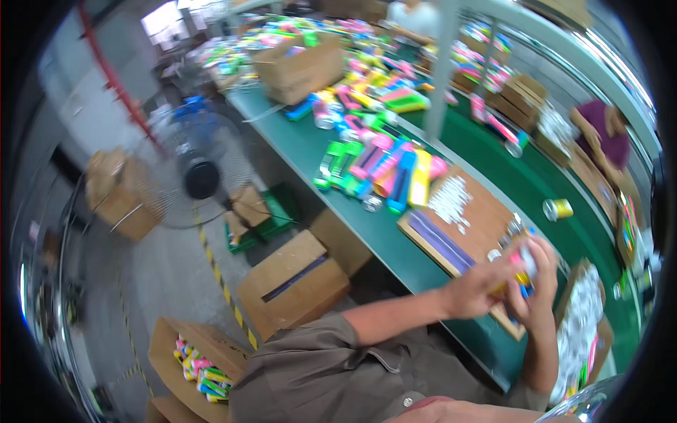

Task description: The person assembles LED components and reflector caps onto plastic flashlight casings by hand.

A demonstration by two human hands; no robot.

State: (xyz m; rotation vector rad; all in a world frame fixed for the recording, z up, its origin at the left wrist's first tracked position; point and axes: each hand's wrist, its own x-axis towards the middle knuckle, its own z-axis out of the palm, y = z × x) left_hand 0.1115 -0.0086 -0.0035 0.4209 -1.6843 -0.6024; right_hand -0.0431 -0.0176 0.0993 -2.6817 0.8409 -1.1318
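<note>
My left hand [477,287] and my right hand [541,278] meet above the right end of a shallow brown tray [486,218]. Between them is a small white, pink and yellow piece [523,262], blurred and mostly covered by my fingers. Both hands are closed around it. A pile of small white pieces [450,201] lies on the tray, and a purple strip [441,240] runs along its near side. Clear, shiny parts [515,227] lie just beyond my fingers. Left of the tray, colourful plastic tubes [402,182] lie heaped on the green table [338,204].
Beyond the table, a green conveyor [525,180] carries a yellow-and-clear cup-like piece [558,209]. A metal post [437,92] stands between them. At right is a box of clear parts [582,321]. Cartons [293,282] and a fan [202,178] stand left. Across the conveyor sits a person [606,134].
</note>
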